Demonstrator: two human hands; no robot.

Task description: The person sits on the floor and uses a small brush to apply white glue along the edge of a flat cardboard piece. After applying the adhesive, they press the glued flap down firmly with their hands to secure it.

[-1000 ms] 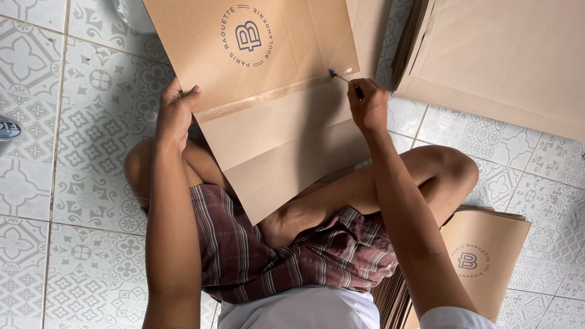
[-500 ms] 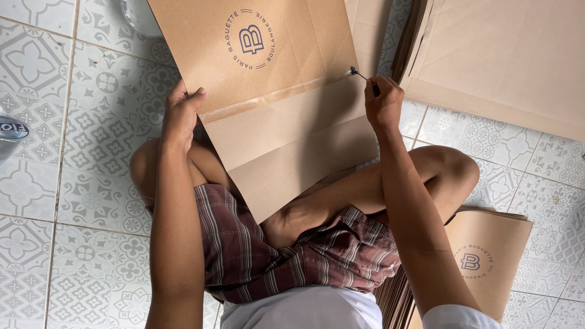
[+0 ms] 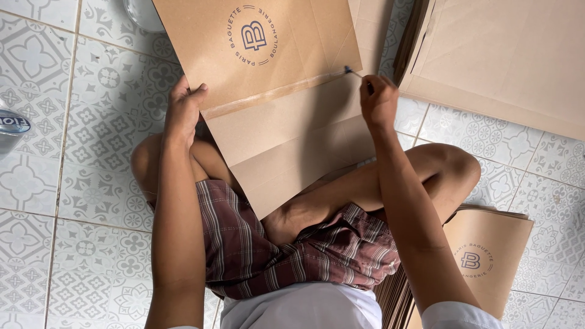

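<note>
— Rightward and upward, that's how the right hand [image 3: 378,100] has gone since a second ago; it was nearer the middle of the fold, now it sits at the bag's right edge.

— What's it holding?

— A thin brush [image 3: 354,73], pinched in curled fingers, tip on the glossy strip [image 3: 274,94] that runs across the bag [image 3: 274,73]. Most of the handle is hidden in the fist.

— Start close, then. What's nearest the camera?

— White shirt at the bottom edge, then plaid shorts [image 3: 292,250] and crossed bare legs on the floor [image 3: 73,201]. At the right knee lies a stack [image 3: 487,256] of flat brown bags with a round printed mark on top.

— And the left hand?

— The left hand [image 3: 183,113] has barely shifted. It clamps the bag's left edge, thumb on top, fingers wrapped under, right at the end of the strip.

— Where does the bag lie?

— Flat in front of the person, its lower flap [image 3: 292,158] unfolded toward the lap and resting over the shins, the printed face pointing away.

— Beyond that?

— More brown sheets [image 3: 506,55] lie at the upper right, just beside the bag's right edge. A pale rounded thing [image 3: 143,12] peeks out at the top behind the bag; I can't tell what it is. At the far left edge sits a bottle [image 3: 12,125], mostly cut off.
</note>
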